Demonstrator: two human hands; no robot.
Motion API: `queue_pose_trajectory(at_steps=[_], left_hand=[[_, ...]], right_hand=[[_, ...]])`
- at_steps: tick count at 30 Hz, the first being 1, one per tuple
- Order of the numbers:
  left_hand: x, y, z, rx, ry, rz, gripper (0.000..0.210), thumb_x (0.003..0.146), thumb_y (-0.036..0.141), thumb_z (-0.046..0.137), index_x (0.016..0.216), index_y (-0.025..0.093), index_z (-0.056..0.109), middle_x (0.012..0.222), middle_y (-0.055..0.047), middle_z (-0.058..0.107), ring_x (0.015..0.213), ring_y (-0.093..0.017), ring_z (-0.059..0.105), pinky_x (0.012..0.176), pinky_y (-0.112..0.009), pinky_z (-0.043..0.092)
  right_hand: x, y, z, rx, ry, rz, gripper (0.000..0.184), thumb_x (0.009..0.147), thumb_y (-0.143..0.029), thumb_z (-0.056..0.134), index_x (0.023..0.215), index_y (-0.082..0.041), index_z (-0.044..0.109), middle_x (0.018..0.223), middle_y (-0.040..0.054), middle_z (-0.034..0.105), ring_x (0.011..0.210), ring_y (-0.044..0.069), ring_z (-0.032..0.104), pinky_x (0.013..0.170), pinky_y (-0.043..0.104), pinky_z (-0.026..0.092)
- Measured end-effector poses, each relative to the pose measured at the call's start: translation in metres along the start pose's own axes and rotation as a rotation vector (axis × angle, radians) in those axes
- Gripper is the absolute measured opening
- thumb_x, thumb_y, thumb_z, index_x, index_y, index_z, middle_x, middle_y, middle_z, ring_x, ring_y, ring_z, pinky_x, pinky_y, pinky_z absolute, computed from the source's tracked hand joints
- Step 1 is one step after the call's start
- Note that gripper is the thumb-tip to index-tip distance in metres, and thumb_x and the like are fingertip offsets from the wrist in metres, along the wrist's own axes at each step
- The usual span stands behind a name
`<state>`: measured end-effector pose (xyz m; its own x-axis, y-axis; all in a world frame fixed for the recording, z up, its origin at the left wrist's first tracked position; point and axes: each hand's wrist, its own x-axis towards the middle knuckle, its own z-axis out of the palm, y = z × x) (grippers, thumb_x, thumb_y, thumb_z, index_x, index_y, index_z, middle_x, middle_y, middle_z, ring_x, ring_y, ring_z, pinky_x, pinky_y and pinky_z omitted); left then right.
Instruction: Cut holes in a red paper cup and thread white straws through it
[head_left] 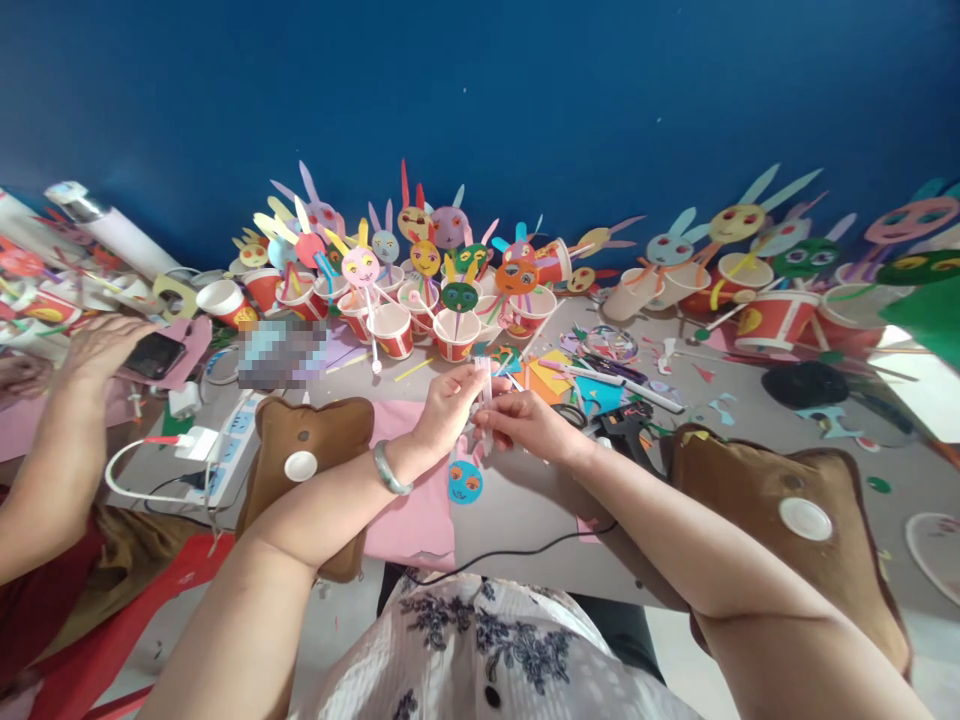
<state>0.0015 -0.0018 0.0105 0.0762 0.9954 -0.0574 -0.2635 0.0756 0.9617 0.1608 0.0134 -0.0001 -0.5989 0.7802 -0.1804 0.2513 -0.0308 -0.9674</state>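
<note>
- My left hand (448,405), seen through the head camera, pinches a slim white piece with narrow slits at its top (487,380), perhaps a plastic fork, near its upper end between thumb and fingers.
- My right hand (531,427) pinches the same piece lower down; it stands roughly upright between both hands.
- I judge it light and fairly stiff, smooth enough to slip, its thin prongs easily bent; the middle looks the safest hold.
- Just below my hands lies a round blue paper face with pink ears (465,483); probably light and easily creased, better lifted by its rim than its ears.
- Beyond my hands stand red-and-white paper cups (454,350), with paper rabbit faces at their mouths; a round dark-green face (460,297) rises at the nearest. I cannot see to the bottoms.
</note>
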Motion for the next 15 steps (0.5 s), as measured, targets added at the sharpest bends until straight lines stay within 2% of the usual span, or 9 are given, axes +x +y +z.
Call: queue_pose_trajectory(at_steps=[6,9,12,15], left_hand=[[0.000,0.001,0.001,-0.013,-0.011,0.015,0.041,0.085,0.057,0.070,0.091,0.017,0.075,0.082,-0.005,0.077,0.064,-0.014,0.067,0.059,-0.026,0.053],[0.004,0.008,-0.004,-0.060,0.017,0.047,0.037,0.085,0.054,0.071,0.090,0.017,0.073,0.080,-0.004,0.077,0.070,-0.015,0.070,0.066,-0.026,0.055],[0.012,0.017,-0.012,-0.085,0.084,0.118,0.035,0.087,0.052,0.068,0.091,0.018,0.073,0.078,-0.004,0.076,0.071,-0.014,0.070,0.072,-0.026,0.056],[0.019,0.025,-0.018,-0.157,0.099,0.150,0.032,0.086,0.049,0.070,0.089,0.018,0.070,0.076,-0.003,0.074,0.073,-0.015,0.071,0.074,-0.028,0.057]], right_hand=[[-0.001,-0.003,0.001,-0.012,0.008,0.012,0.049,0.084,-0.063,0.067,0.078,-0.015,0.076,0.052,-0.0005,0.060,0.046,0.009,0.050,0.046,0.023,0.038],[-0.003,-0.006,-0.005,-0.054,0.002,-0.023,0.046,0.083,-0.060,0.069,0.086,-0.015,0.076,0.060,0.0011,0.066,0.052,0.011,0.054,0.049,0.024,0.041],[-0.003,-0.006,-0.012,-0.196,0.046,-0.130,0.038,0.085,-0.050,0.069,0.099,-0.016,0.077,0.077,0.0043,0.073,0.061,0.014,0.059,0.057,0.027,0.046],[-0.001,0.001,-0.013,-0.516,0.093,-0.356,0.026,0.093,-0.034,0.060,0.103,-0.018,0.076,0.089,0.0091,0.073,0.077,0.018,0.063,0.071,0.032,0.051]])
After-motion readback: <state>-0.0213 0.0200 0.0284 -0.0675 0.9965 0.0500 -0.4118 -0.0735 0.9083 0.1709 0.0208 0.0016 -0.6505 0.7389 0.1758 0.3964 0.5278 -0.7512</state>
